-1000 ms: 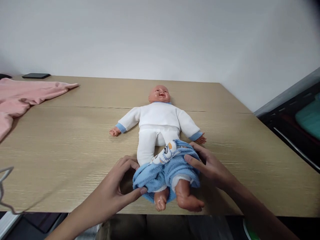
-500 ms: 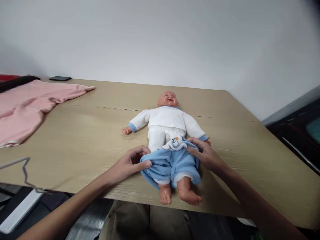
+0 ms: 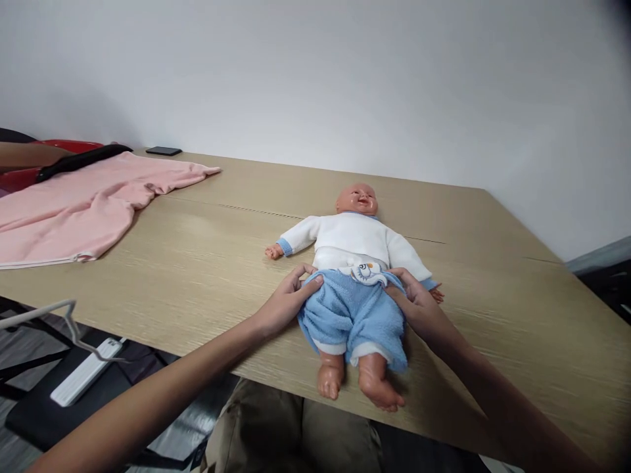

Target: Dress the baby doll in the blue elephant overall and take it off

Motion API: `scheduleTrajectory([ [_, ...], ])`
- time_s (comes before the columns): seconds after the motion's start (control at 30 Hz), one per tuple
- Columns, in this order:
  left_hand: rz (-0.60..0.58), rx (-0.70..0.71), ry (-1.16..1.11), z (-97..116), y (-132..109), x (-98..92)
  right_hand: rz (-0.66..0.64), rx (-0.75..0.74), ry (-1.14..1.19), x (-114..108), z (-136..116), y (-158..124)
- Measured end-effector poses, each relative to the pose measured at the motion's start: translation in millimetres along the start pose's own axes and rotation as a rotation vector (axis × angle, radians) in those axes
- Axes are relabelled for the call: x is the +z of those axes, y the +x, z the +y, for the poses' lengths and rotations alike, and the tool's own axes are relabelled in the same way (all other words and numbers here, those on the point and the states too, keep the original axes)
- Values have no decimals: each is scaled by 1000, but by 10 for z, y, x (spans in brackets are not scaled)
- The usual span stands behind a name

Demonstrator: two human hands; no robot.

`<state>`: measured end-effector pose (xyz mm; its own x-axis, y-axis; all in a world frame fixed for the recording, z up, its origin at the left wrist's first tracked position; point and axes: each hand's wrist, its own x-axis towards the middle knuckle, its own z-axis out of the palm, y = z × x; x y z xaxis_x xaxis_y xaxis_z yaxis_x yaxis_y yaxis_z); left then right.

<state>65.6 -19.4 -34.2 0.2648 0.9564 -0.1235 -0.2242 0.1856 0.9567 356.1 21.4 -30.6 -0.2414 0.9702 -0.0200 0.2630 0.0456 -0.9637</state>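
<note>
A baby doll point(image 3: 351, 236) in a white top with blue cuffs lies on its back, head away from me, feet near the table's front edge. Blue terry pants point(image 3: 352, 309) with white hems cover its legs up to the hips. A printed white patch with an eye shows at the waistband. My left hand point(image 3: 294, 295) pinches the waistband on the left side, thumb on top. On the other side, my right hand point(image 3: 413, 299) is closed on the waistband, its fingertips partly hidden by cloth. A strip of the doll's white belly shows above the pants.
Pink cloth point(image 3: 98, 203) lies spread on the table point(image 3: 217, 256) at left. Behind it are a dark phone point(image 3: 164, 151) and another person's arm point(image 3: 29, 155). Below the left edge, a white power strip point(image 3: 86, 372) rests on a black seat near a cable.
Both hands have drawn the blue pants up the doll's legs from the thighs to the hips. The view has shifted left, and a person's arm now shows at far left.
</note>
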Motion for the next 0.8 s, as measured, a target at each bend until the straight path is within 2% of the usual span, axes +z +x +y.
scheduleTrajectory([
  [0.07, -7, 97, 181, 53, -8, -19, -13, -40, -82, -18, 2, -8],
  [0.17, 17, 350, 554, 181, -39, -90, 26, -217, -217, -56, 0, -17],
  [0.23, 7, 460, 653, 232, -12, -138, 58, -321, -232, -65, 2, -8],
  [0.33, -35, 433, 554, 206, 141, -163, 78, -304, -232, -47, 4, 41],
  [0.5, 73, 337, 395, 110, 534, -110, 244, -189, -228, -12, 22, 239],
  [0.63, 82, 276, 366, 171, 723, -118, 300, -132, -126, -2, 69, 389],
  [0.7, 48, 273, 383, 217, 733, -148, 292, -125, -74, -9, 77, 403],
  [0.8, -20, 259, 380, 258, 679, -187, 180, -127, -74, -47, 54, 366],
])
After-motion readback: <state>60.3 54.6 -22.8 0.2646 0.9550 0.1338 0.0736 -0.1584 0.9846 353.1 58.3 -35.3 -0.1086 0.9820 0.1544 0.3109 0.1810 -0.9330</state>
